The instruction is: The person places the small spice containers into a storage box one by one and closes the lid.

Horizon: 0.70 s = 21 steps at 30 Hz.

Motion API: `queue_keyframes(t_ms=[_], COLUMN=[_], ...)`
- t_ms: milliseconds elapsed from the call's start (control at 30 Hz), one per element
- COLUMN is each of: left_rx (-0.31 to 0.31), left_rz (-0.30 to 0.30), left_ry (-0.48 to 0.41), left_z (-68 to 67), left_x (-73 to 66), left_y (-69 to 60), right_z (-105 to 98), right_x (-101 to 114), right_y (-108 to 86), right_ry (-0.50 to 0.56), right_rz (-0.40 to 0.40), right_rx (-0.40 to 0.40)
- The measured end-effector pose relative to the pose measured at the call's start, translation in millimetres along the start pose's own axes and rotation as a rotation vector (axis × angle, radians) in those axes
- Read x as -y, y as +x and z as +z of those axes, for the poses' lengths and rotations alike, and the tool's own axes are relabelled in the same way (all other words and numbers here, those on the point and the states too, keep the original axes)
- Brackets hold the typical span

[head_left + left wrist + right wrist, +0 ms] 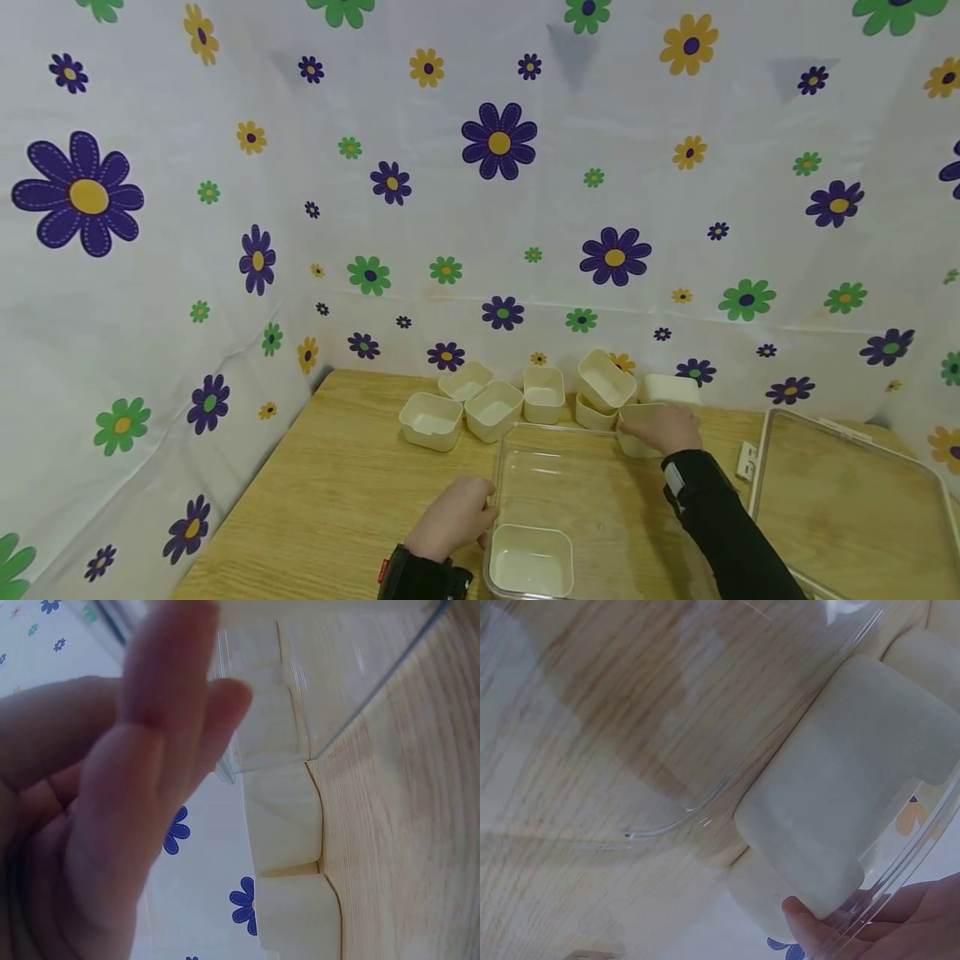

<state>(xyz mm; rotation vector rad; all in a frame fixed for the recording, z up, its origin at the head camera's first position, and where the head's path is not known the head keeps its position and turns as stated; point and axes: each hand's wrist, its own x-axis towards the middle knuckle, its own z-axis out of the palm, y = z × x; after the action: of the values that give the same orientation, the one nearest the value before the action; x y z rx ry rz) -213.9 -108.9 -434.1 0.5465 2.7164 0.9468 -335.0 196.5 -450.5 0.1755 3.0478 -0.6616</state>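
Observation:
A large clear box [600, 500] stands on the table with one cream container [531, 562] in its near left corner. My left hand [456, 515] grips the box's left wall; in the left wrist view, the fingers of that hand [127, 772] are bent at the clear wall [337, 690]. Beyond the box's far right corner, my right hand [666, 429] pinches the edge of another cream container [636, 442]. The right wrist view has that container [847, 780] seen through the clear wall, the right hand [885, 926] with its thumb on one end.
Along the back stand several more cream containers [431, 421], one of them tilted [606, 379] on top of another and one upside down [671, 388]. A clear lid [847, 500] with a pale rim lies at the right, by a white clip [747, 461]. Flowered cloth [450, 208] hangs behind.

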Motion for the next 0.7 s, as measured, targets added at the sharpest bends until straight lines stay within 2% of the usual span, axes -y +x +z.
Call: queue_keyframes(t_ms=[233, 533, 700], left_rx=[-0.001, 0.002, 0.008], left_rz=[0.016, 0.007, 0.002], left_ry=[0.000, -0.005, -0.016], left_z=[-1.2, -1.0, -0.6], left_x=[0.2, 0.4, 0.6], left_y=[-0.7, -0.5, -0.2], right_z=[-0.5, -0.7, -1.1], right_x=[1.9, 2.0, 2.1], right_y=[-2.7, -2.8, -5.3], right_ry=[0.008, -0.028, -0.011], right_rz=[0.012, 0.004, 0.001], right_rx=[-0.010, -0.016, -0.022])
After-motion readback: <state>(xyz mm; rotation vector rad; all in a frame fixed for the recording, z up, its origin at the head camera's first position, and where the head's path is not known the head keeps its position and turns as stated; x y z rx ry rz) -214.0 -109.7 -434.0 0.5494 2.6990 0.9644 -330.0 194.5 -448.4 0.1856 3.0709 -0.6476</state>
